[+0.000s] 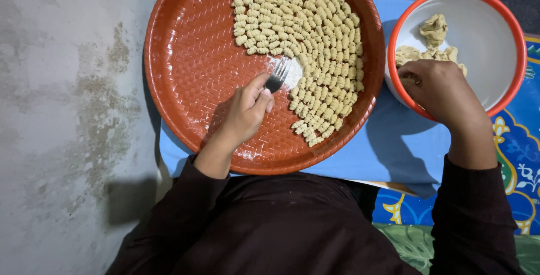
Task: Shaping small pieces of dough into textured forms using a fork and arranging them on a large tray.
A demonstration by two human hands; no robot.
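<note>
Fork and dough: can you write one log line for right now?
left hand: holds fork on orange tray | right hand: in bowl, at dough | shaped dough pieces: rows on tray

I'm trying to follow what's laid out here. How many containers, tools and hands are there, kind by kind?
Round orange woven tray, holding rows of small ridged dough pieces: 1
White bowl with orange rim, holding lumps of dough: 1
Fork, held by the left hand: 1
Hands, counting the right hand at the bowl: 2
Total: 5
</note>
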